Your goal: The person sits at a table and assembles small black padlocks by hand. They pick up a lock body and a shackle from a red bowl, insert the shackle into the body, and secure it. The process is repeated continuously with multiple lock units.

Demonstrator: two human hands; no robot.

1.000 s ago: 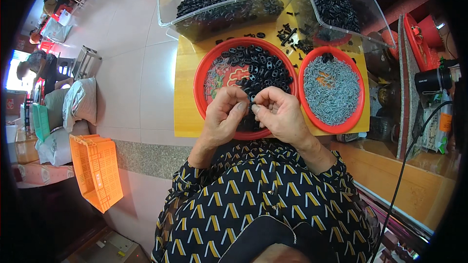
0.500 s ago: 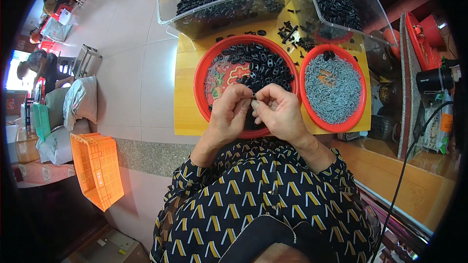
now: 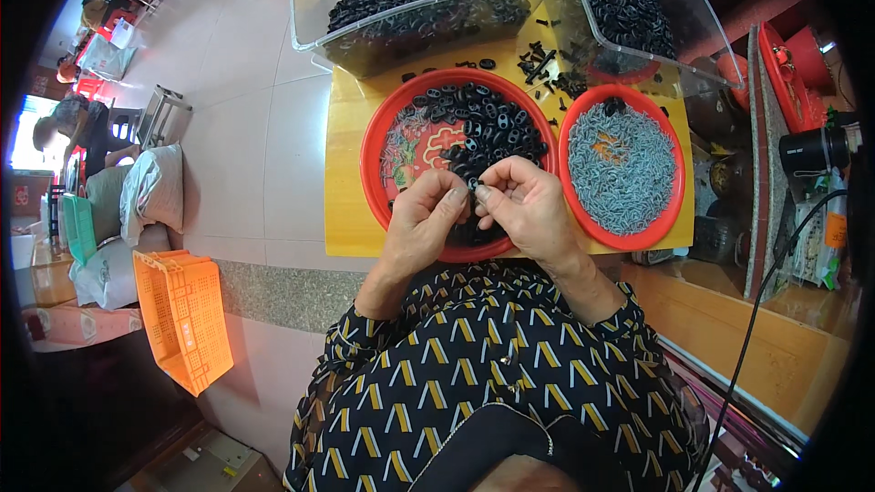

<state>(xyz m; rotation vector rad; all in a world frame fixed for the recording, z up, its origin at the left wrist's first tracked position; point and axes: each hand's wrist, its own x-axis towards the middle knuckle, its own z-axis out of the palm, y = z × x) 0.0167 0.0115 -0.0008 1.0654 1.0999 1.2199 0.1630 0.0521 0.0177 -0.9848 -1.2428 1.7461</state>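
Observation:
Over the near side of a red round tray, my left hand and my right hand meet with thumbs and forefingers pinched close together. Whatever small dark piece is between the fingertips is mostly hidden and too small to name. Under and beyond the hands lie many black oval plastic pieces with two holes. Some small grey screws are scattered along that tray's left side. To the right, a second red tray is filled with grey screws, with a few black pieces at its far edge.
Two clear plastic bins of black parts stand at the back of the yellow table. Loose black pieces lie between bins and trays. An orange crate sits at left; a black cable runs down the right.
My fingertips have drawn slightly apart, the left hand shifting a little down and left. Both hands remain pinched over the tray.

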